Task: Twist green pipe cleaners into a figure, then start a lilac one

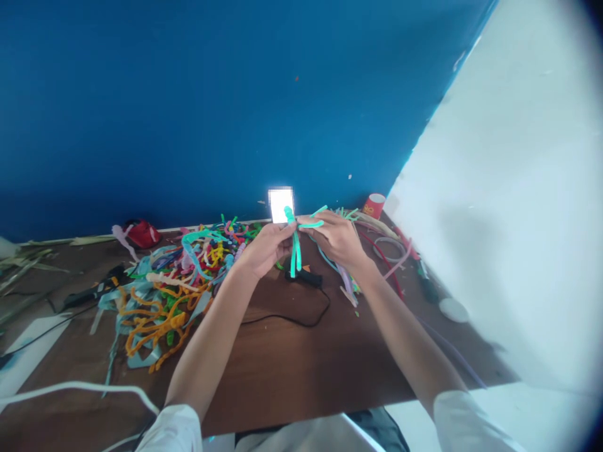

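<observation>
In the head view my left hand (271, 248) pinches a mint-green pipe-cleaner piece (296, 254), with a twisted knob at its top and two strands hanging down. My right hand (335, 235) is closed on a bent strand of the same mint green, close beside the left fingertips. Whether the strand joins the hanging piece is hidden by the fingers. Behind the hands a bright phone screen (281, 204) stands against the wall. Just below them lies a black tool with a cord (306, 276), possibly a glue gun, partly covered by the strands.
A tangled heap of coloured pipe cleaners (174, 301) spreads over the left of the brown table (282, 364). A black glue gun (94, 289) and a red pouch (142, 233) lie by it. At the right are a red paper cup (374, 206) and a white round object (453, 310).
</observation>
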Available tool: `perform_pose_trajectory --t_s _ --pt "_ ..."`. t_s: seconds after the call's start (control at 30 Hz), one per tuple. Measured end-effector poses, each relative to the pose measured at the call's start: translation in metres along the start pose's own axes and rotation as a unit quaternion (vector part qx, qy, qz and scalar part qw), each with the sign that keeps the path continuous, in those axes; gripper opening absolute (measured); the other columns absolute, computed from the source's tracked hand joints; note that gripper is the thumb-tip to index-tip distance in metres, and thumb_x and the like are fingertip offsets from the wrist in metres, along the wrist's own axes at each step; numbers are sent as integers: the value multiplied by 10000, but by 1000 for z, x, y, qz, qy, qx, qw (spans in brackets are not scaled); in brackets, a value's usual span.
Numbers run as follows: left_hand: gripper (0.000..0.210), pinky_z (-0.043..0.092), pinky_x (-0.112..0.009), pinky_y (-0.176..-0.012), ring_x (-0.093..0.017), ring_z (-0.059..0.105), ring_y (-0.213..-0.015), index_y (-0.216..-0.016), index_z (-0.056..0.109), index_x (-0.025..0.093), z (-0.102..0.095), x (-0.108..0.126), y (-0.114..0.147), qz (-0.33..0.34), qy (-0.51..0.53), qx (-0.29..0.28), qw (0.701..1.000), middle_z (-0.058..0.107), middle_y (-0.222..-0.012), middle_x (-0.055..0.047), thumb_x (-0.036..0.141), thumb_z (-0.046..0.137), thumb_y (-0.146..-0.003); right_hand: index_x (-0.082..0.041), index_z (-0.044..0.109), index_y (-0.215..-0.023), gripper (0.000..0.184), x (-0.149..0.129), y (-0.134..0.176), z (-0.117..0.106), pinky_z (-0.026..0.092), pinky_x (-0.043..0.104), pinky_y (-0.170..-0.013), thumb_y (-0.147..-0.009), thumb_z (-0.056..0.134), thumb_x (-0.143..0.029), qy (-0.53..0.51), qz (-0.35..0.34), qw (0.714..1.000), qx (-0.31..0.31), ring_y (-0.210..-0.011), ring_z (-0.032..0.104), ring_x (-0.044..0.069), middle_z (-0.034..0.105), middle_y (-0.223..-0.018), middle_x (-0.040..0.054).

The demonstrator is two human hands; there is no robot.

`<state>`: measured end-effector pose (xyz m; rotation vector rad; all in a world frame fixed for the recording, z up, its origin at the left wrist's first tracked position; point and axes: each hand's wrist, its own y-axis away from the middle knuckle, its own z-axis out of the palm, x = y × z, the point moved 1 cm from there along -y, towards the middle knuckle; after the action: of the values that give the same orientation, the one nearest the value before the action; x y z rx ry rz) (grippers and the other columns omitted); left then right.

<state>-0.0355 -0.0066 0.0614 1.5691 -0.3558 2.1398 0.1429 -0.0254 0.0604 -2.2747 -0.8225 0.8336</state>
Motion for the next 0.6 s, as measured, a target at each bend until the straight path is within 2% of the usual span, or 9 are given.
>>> perform_pose_trajectory --t_s 0.13,0.27,0.37,0.43,0.5,0.53,0.6 --pt "359 458 -241 -624 -114 550 -642 -811 653 142 2 -6 -2 39 -64 15 997 631 -738 -31 490 733 -778 -206 691 -916 330 -9 2 0 396 323 -786 -1011 411 -352 139 -14 990 -12 -910 589 230 696 -911 99" --pt "332 432 -240 -598 -104 513 -609 -750 568 159 2 -10 -6 115 -146 51 981 554 -683 5 458 700 -810 -194 639 -829 310 -17 -2 0 318 298 -641 -995 426 -345 135 44 990 3 -725 549 180 654 -770 55" --pt "261 390 -247 -580 -111 475 -591 -758 535 175 4 -7 -5 180 -258 96 944 521 -652 16 393 621 -874 -194 581 -707 287 -18 -5 2 271 284 -572 -942 486 -328 27 133 990 33 -567 451 134 534 -595 -3" --pt "200 362 -261 -596 -125 465 -608 -761 519 187 8 -4 -2 220 -371 137 892 524 -655 13 320 581 -896 -191 544 -634 297 -15 -7 6 271 271 -549 -899 523 -323 -88 187 977 43 -538 414 119 460 -545 -24" --pt "175 347 -278 -623 -138 464 -625 -755 493 196 14 -2 2 238 -453 162 844 535 -669 5 260 548 -908 -186 542 -600 290 -12 -7 9 277 260 -532 -854 559 -327 -204 235 949 49 -543 408 111 437 -542 -33" --pt "167 342 -286 -635 -146 472 -637 -758 483 200 16 -1 4 239 -475 168 830 543 -683 -3 238 532 -913 -183 549 -594 280 -10 -7 11 276 255 -523 -830 579 -330 -253 258 931 51 -543 404 106 434 -543 -36" --pt "153 337 -301 -647 -165 494 -663 -774 475 205 21 -2 6 229 -487 179 823 558 -713 -20 222 514 -921 -178 565 -600 264 -7 -7 14 263 249 -497 -798 609 -347 -337 311 888 45 -514 385 94 438 -535 -43"
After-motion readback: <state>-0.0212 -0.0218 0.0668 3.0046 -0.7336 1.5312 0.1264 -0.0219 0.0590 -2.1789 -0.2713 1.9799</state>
